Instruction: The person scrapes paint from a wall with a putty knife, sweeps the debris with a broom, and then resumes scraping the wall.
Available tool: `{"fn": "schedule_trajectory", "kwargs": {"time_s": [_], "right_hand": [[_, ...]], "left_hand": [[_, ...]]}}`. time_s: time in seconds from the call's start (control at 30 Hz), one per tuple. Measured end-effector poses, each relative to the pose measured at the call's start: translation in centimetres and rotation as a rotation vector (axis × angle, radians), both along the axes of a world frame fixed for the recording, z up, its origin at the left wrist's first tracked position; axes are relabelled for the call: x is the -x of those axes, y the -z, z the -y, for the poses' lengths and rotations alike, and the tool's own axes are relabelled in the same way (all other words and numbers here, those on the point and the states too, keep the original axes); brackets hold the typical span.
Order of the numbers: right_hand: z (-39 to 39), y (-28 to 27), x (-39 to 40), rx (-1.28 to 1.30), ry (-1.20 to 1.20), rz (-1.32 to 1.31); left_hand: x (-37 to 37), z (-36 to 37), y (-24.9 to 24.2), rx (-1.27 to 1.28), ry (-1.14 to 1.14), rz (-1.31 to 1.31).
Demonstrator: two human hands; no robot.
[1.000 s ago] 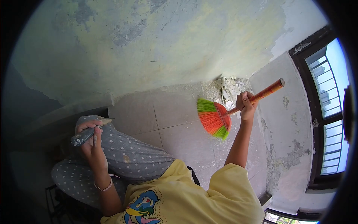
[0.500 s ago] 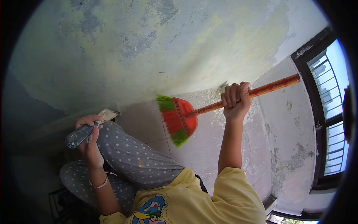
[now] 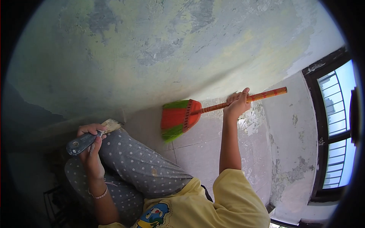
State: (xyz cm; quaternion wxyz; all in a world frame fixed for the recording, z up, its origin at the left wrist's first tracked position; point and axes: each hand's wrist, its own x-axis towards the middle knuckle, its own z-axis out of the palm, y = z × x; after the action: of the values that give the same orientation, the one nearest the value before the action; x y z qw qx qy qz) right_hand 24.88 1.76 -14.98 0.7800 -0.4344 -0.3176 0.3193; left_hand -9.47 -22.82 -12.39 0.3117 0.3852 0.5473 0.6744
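My left hand (image 3: 92, 138) is closed around a putty knife (image 3: 81, 143) with a dark grey handle; its paint-crusted blade (image 3: 112, 125) points up and right, over my bent knee. In my right hand (image 3: 237, 105) is the handle of a short broom (image 3: 192, 114), gripped partway along. The broom's head is orange-red with green bristles at both sides. Its bristles lie toward the left, over the tiled floor close to the foot of the wall. The handle's free end sticks out to the right past my fist.
A wall (image 3: 152, 49) with patchy, peeling paint rises in front. Pale flakes (image 3: 251, 119) lie on the tiled floor (image 3: 205, 142) near my right hand. To the right are another worn wall (image 3: 291, 140) and a dark-framed window (image 3: 323, 125) with bars.
My right hand has moved slightly down and left, and the broom has tilted, its bristles now pointing more squarely left. My left hand still holds the putty knife. The view has shifted a little.
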Motion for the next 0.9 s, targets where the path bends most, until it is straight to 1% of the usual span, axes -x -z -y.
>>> {"fn": "schedule_trajectory", "kwargs": {"time_s": [0.13,0.2,0.3,0.33,0.43,0.5,0.57,0.67,0.73,0.8,0.83,0.9], "right_hand": [[0.0,-1.9,-5.8,-0.035,0.225,0.138],[0.8,-3.6,-7.1,-0.051,0.268,0.174],[2.0,-6.0,-8.2,-0.100,0.287,0.203],[2.7,-7.1,-8.1,-0.121,0.258,0.212],[5.3,-10.0,-6.4,-0.147,0.208,0.214],[5.9,-10.5,-5.7,-0.138,0.201,0.205],[6.6,-10.2,-4.1,-0.104,0.207,0.050],[7.2,-8.4,-1.4,-0.023,0.210,-0.166],[7.3,-7.1,1.1,0.098,0.283,-0.285],[7.0,-5.2,2.1,0.063,0.297,-0.354],[6.5,-5.1,2.0,0.062,0.296,-0.354],[5.3,-5.3,2.0,0.026,0.477,-0.318]], "left_hand": [[-0.5,-0.7,-1.5,-0.004,0.042,0.026],[-0.7,-0.8,-2.2,-0.018,0.068,0.033],[-0.8,-0.8,-2.7,-0.007,0.109,0.052],[-0.7,-0.8,-2.8,-0.015,0.116,0.054],[-0.3,-1.1,-2.7,-0.042,0.132,0.062],[-0.9,-2.3,-2.5,-0.048,0.156,0.064],[-1.0,-2.9,-1.9,-0.025,0.167,0.129],[-1.4,-2.8,-1.8,0.023,0.178,0.123],[-1.6,-2.7,-1.9,0.015,0.188,0.117],[-1.6,-2.6,-1.9,0.007,0.193,0.112],[-1.6,-2.4,-1.8,0.017,0.181,0.118],[-1.4,-2.1,-1.7,0.031,0.164,0.123]]}}
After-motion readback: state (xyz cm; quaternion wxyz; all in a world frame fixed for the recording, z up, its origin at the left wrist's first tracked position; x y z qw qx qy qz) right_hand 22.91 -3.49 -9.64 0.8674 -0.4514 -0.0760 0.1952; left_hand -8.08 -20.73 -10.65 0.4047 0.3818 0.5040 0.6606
